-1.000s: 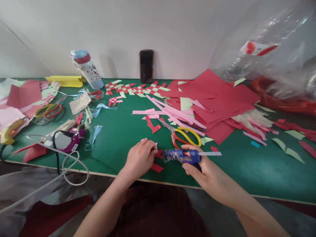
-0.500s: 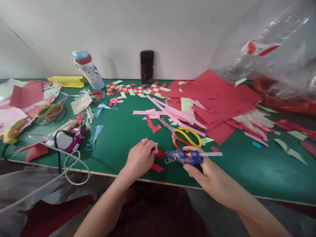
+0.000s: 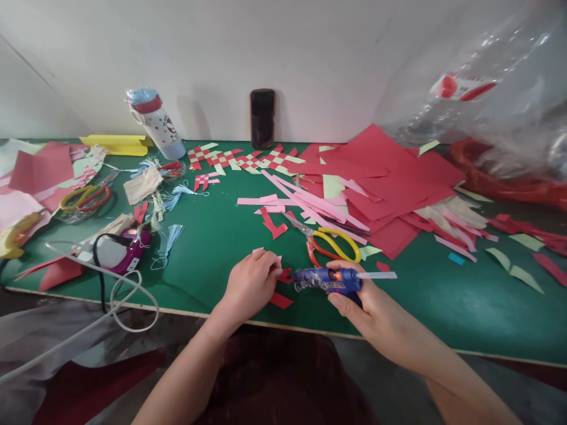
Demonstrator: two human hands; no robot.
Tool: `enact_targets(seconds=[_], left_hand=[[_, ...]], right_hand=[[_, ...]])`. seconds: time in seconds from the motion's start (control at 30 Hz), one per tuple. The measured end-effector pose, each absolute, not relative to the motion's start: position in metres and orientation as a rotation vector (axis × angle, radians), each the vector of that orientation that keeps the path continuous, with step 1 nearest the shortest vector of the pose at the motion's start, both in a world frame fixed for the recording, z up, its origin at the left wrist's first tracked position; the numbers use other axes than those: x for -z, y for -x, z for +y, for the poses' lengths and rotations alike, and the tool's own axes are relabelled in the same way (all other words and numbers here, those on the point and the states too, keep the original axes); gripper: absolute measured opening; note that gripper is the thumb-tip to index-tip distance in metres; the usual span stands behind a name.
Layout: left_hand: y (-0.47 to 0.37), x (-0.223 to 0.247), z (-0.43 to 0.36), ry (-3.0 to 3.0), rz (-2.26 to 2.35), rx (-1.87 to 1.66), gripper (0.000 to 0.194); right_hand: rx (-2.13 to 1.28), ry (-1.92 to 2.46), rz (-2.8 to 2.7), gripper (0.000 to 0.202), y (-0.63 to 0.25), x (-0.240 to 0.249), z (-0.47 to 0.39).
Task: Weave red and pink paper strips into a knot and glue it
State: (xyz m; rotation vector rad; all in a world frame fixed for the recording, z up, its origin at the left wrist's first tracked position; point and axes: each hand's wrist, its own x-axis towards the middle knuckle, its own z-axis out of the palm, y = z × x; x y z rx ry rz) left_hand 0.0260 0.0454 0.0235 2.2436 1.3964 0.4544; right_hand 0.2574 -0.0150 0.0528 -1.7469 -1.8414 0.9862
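My right hand (image 3: 357, 304) grips a blue hot glue gun (image 3: 328, 279) with a white glue stick (image 3: 376, 275) poking out of its back. The gun's nozzle points left, close to red paper strips (image 3: 286, 275) beside my left hand. With fingers curled, my left hand (image 3: 254, 280) pinches the small woven paper piece of red and pink strips, mostly hidden under the hand. Another red strip end (image 3: 282, 300) sticks out below the fingers. Scissors with yellow and orange handles (image 3: 334, 245) lie just beyond the glue gun.
Pink strips (image 3: 310, 203) and red paper sheets (image 3: 394, 177) cover the right back. Woven red-green pieces (image 3: 248, 160) line the wall by a phone (image 3: 263, 118). At left are a bottle (image 3: 159, 127), tassels (image 3: 170, 239), a purple power strip (image 3: 135, 251), cords and a yellow glue gun (image 3: 20, 233).
Both hands and the glue gun hold almost the same pose. The whole view has shifted very slightly.
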Motion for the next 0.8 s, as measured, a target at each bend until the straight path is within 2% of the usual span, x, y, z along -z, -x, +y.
enact_targets(seconds=[0.27,0.43,0.6,0.7,0.8], left_hand=[[-0.025,-0.022,0.046,-2.263,1.388,-0.467,0.014],[-0.025,-0.022,0.045,-2.252,1.395,-0.453,0.014],[-0.023,-0.019,0.044,-2.265,1.372,-0.515,0.012],[-0.020,-0.016,0.042,-2.271,1.321,-0.560,0.013],[-0.015,-0.014,0.041,-2.298,1.257,-0.571,0.010]], right_hand=[[-1.240,1.690,-1.696,0.053,-0.266,-0.050,-0.022],[-1.233,1.573,-1.581,0.035,-0.273,-0.049,-0.022],[-1.243,1.534,-1.258,0.038,-0.283,-0.054,-0.025],[-1.089,1.602,-1.098,0.038,-0.304,-0.059,-0.029],[-0.663,1.800,-1.168,0.032,-0.341,-0.064,-0.034]])
